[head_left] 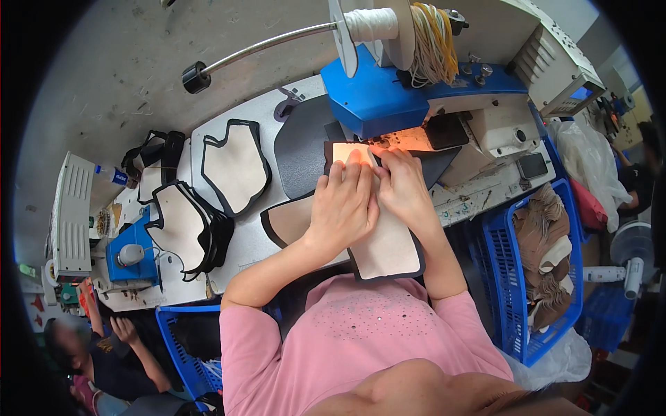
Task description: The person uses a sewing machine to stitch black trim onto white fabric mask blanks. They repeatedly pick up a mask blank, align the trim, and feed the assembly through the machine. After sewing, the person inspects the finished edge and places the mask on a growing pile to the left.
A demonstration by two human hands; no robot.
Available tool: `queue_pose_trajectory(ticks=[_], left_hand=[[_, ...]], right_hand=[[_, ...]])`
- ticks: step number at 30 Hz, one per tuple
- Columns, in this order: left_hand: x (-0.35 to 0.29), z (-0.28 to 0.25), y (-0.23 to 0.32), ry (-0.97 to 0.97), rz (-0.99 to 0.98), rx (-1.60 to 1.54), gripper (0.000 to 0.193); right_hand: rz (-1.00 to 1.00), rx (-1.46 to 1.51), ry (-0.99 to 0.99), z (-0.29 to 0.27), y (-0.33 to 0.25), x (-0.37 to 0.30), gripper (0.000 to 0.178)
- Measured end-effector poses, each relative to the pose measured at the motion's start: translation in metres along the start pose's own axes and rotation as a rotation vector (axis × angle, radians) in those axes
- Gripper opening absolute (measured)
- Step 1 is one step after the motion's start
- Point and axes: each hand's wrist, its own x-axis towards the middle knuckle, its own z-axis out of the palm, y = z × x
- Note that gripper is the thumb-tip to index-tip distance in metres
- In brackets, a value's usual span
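Note:
A cream-coloured panel with a black border (pixel 386 253), like a shoe upper piece, reaches from my lap up under the blue-headed sewing-type machine (pixel 374 93). My left hand (pixel 343 204) lies on it with fingers stretched forward, pressing it down. At the panel's right edge, close to the lit work area, my right hand (pixel 404 182) has its fingers bent, the thumb and forefinger gripping the edge. The machine's lamp casts orange light over the fingertips and the panel's far end. Beneath my left forearm shows another similar panel (pixel 288 220), partly hidden.
Left on the table lie a single black-edged panel (pixel 237 166) and a stack of them (pixel 182 225). A thread spool (pixel 371 26) hangs above. Blue baskets stand on the right (pixel 510 277), holding brown pieces, and at lower left (pixel 184 347). A co-worker (pixel 114 353) sits at far left.

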Motion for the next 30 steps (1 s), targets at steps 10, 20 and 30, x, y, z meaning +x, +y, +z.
queue_pose_trajectory(ticks=[10,20,30], left_hand=[[0.017,0.001,-0.007,0.005,0.061,0.006,0.039],[0.036,-0.015,-0.011,-0.279,0.037,-0.067,0.032],[0.027,-0.012,-0.018,-0.205,0.065,0.062,0.037]], right_hand=[[0.097,0.104,-0.049,-0.004,0.006,0.017,0.028],[0.125,0.186,-0.064,-0.012,0.011,0.012,0.026],[0.117,0.26,0.02,-0.019,0.004,0.008,0.014]])
